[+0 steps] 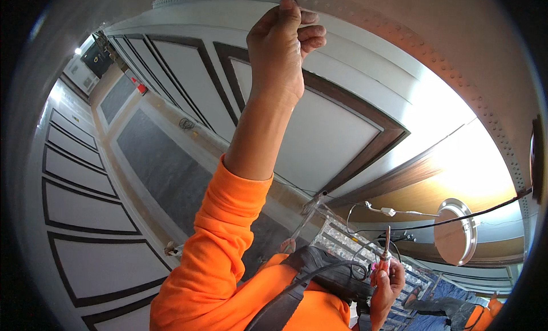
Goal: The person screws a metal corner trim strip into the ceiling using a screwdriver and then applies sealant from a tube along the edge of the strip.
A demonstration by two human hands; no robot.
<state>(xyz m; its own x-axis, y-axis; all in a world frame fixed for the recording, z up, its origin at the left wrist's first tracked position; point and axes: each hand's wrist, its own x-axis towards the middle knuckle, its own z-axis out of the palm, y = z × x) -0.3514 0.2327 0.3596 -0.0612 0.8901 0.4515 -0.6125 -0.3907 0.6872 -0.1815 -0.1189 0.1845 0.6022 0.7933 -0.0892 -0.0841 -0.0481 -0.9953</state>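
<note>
My left hand [288, 48] reaches high at the end of an orange sleeve. Its fingers are curled, with thumb and fingertips pressed together at the perforated strip [394, 31] along the curved ceiling edge. What lies in that pinch, if anything, is too small to make out. Low on the right, my right hand [388, 285] is closed round the reddish-orange handle of a screwdriver [386, 248]. Its metal shaft points upward. To the right of it hangs a round light fitting [455, 231] with a metallic rim, near a cable with white connectors [388, 212].
Below me are scaffold rails [337, 234] and a dark strap bag [328, 268] on my body. A person in orange [482, 317] is at the lower right. Framed wall panels [337, 131] line a corridor, with a traffic cone [138, 85] far off and a coiled cable [186, 124] on the floor.
</note>
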